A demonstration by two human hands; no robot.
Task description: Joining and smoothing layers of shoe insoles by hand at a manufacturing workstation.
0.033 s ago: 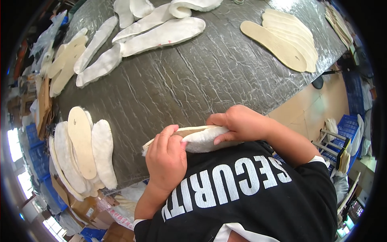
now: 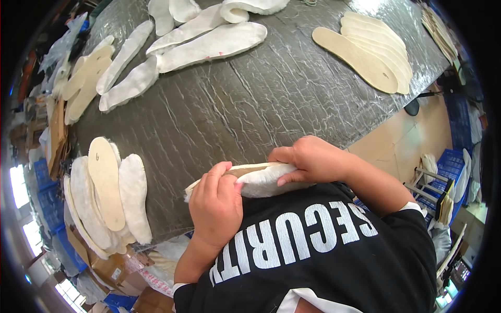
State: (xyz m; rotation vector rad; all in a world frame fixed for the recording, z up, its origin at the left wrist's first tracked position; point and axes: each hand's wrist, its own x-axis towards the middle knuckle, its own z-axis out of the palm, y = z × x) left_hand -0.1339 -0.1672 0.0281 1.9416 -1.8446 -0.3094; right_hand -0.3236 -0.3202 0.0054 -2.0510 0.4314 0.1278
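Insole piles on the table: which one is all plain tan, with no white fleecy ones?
The fanned stack at the far right. The other piles, like the near-left pile, include white fleecy insoles.

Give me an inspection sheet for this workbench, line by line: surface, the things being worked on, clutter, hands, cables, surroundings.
Surface: grey table under wrinkled clear plastic film.
Job's things: one fleecy white insole with a tan backing, held at the near edge of the table against the black shirt.
Clutter: insole pile near left; tan insole stack far right; white fleecy insoles along the far side; tan cut-outs far left.
Hands: left hand and right hand both grip the insole.
Cables: nothing seen.
Surroundings: blue crates on the right, cardboard boxes lower left.
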